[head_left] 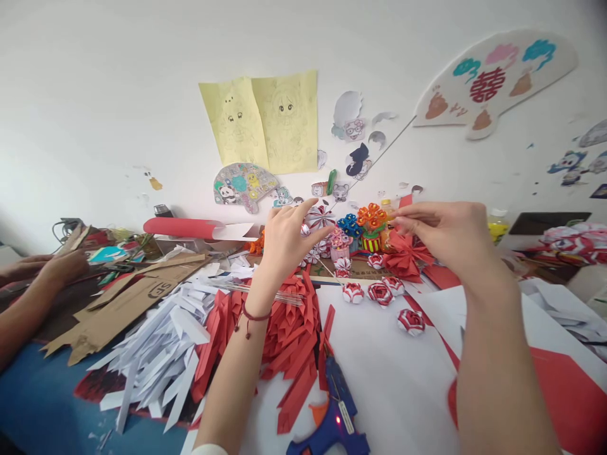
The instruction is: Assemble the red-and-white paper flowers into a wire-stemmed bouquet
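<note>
My left hand point(283, 243) is raised above the red paper strips, thumb and index finger spread apart, with nothing visible between them. Just beyond it stands a red-and-white striped paper flower point(320, 217). My right hand point(439, 230) is lifted on the other side, thumb and fingers pinched together; whatever they hold, if anything, is too small to make out. A red folded-paper flower point(408, 256) is behind and below that hand. Between my forearms, small red-and-white paper roses point(380, 293) lie on white paper point(379, 360). Nearer me rests a blue glue gun point(339, 411) with its light glowing.
White paper strips point(161, 341) and red paper strips point(291, 328) are heaped at left centre. Cut cardboard point(137, 303) lies farther left, near another person's hands point(66, 265). Orange flowers point(372, 218) stand at the back. A thin rod point(379, 158) slants before the wall.
</note>
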`<state>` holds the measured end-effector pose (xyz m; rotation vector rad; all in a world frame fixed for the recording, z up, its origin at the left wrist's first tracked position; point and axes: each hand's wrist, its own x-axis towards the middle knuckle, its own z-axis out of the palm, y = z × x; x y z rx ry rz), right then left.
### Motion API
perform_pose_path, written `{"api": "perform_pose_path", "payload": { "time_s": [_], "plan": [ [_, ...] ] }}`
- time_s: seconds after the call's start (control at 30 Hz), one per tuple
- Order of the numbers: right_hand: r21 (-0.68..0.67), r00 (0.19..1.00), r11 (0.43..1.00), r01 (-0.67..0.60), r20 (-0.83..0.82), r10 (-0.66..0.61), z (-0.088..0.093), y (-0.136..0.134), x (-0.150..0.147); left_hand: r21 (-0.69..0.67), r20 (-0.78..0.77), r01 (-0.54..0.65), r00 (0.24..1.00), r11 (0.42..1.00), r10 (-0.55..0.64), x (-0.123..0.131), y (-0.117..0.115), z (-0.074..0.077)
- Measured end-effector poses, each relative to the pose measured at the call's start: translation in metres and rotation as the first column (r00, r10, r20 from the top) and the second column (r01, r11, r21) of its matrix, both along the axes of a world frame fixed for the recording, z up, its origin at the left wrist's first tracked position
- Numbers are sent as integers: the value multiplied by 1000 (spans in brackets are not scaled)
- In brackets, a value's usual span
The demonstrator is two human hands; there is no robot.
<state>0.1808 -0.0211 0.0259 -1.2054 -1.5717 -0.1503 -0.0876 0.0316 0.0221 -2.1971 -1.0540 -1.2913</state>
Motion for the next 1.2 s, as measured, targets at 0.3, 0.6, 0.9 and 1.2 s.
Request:
{"api": "perform_pose_path", "payload": {
  "time_s": [0.3,0.6,0.9,1.2],
  "plan": [
    [91,999,995,46,8,-47,5,-9,-12,19,3,16,1000,1000,-16,0,1,0],
    [37,992,995,-98,-75,100,4,-3,-14,20,2,15,1000,1000,-15,0,0,0],
    [196,953,972,-128,-248,175,7,-10,-31,14,-3,9,1000,1000,-9,1,-2,1],
    [92,958,967,-236,-147,248,9,-9,-34,16,-1,10,1000,1000,-10,1,-3,2]
  ]
}}
